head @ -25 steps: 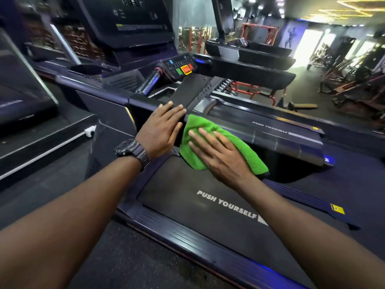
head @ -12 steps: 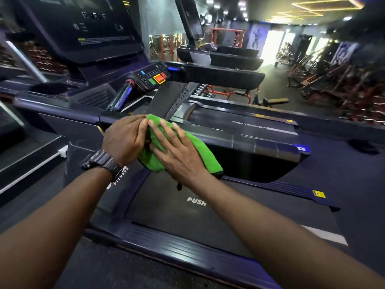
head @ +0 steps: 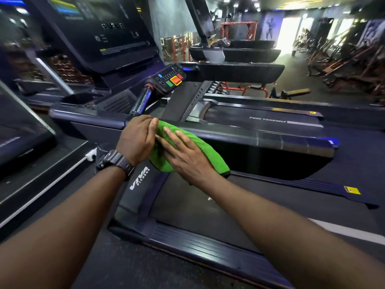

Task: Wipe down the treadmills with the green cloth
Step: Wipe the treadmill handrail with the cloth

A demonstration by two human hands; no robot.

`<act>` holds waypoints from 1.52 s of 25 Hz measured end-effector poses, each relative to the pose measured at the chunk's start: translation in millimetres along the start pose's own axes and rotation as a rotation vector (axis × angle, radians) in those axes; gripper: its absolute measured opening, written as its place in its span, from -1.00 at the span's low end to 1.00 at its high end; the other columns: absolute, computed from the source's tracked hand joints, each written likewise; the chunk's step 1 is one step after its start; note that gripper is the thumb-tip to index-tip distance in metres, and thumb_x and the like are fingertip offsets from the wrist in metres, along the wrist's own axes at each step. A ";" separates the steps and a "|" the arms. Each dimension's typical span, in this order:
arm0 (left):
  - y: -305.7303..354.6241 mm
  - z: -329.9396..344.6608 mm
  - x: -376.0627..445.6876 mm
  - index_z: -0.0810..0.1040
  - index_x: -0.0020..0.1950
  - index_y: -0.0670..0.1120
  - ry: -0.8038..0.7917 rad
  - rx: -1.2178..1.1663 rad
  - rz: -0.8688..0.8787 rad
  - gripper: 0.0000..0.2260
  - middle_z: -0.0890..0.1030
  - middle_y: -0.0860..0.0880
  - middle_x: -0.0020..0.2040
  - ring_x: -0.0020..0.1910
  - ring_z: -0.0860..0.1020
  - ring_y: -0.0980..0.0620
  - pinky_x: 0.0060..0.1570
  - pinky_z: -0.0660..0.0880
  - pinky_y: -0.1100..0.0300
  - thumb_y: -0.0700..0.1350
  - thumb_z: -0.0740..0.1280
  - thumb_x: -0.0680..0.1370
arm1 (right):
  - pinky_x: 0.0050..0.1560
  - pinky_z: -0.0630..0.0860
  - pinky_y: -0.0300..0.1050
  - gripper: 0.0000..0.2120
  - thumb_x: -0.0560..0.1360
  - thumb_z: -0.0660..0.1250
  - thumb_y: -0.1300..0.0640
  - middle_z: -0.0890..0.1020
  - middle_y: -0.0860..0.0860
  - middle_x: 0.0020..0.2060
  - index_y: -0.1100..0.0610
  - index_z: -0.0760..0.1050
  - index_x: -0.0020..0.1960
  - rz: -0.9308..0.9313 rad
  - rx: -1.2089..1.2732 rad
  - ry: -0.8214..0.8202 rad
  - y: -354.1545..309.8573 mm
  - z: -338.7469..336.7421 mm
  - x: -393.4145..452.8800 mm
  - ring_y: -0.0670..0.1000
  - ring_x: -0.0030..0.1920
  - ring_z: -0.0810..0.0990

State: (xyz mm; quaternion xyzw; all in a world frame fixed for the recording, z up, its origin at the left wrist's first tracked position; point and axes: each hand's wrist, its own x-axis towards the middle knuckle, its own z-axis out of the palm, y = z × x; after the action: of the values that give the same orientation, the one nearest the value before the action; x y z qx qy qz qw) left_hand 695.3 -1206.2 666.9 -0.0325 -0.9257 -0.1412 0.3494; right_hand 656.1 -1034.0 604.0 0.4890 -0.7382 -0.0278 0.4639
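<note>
Landmark: the side handrail (head: 260,140) of the near treadmill (head: 208,217).

Step in hand, as judged: wiping the inner end of the handrail, or regathering the cloth there before a stroke. Belt, side rails and the neighbouring machines look yet to be done.

Left of the handrail's inner end: left hand (head: 136,140), watch on the wrist. Its fingers (head: 154,124) are curled with the thumb laid along the cloth's upper-left edge. It appears to pinch that edge, but the contact is hidden behind the hand, so I cannot say for sure.

On the handrail's inner end: green cloth (head: 191,140), bunched, draped over the top of the handrail and hanging down its near face. Its lower fold hangs above the front of the belt.

On the cloth, over the near face of the handrail: right hand (head: 187,157). Fingers (head: 173,133) straight and slightly spread, pressed flat onto the cloth, gripping nothing. The cloth lies under palm and fingers, green showing past the fingertips and to the right of the palm.

Next move calls for: keeping flat pressure and carrying the cloth right along the handrail toward its outer end, left hand letting go of the edge so the fabric slides without bunching further.
</note>
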 end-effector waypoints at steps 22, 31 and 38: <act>-29.9 -19.8 9.8 0.66 0.11 -0.10 0.009 -0.280 -0.303 -0.45 0.67 -0.10 0.10 0.13 0.58 0.00 0.19 0.45 0.09 0.15 -0.05 0.62 | 0.41 0.36 -0.03 -0.64 0.51 0.15 0.12 0.64 -0.03 0.18 0.11 0.63 0.18 -0.368 0.065 -0.216 -31.8 52.8 51.7 0.00 0.32 0.51; -23.7 -21.0 14.2 0.66 -0.02 -0.13 -0.003 -0.170 -0.272 -0.33 0.66 -0.15 -0.04 -0.01 0.58 -0.12 0.04 0.45 -0.05 0.26 -0.13 0.58 | 0.21 0.52 0.02 -0.60 0.45 0.10 0.15 0.68 0.11 0.06 0.23 0.67 0.04 -0.448 0.011 -0.285 -19.8 38.2 33.6 0.11 0.18 0.61; -3.4 -7.6 15.4 0.69 -0.06 -0.15 0.084 -0.122 -0.271 -0.40 0.67 -0.16 -0.05 -0.05 0.59 -0.15 -0.07 0.47 0.02 0.14 -0.07 0.65 | 0.44 0.26 0.10 -0.65 0.52 0.09 0.21 0.65 0.03 0.14 0.16 0.63 0.10 -0.346 0.126 -0.143 2.3 7.3 33.9 0.16 0.38 0.44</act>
State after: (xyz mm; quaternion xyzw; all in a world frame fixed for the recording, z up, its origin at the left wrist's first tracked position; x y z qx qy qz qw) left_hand 687.9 -1212.2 681.6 0.0772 -0.8959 -0.2444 0.3628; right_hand 646.1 -1061.2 623.2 0.6335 -0.6744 -0.0958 0.3671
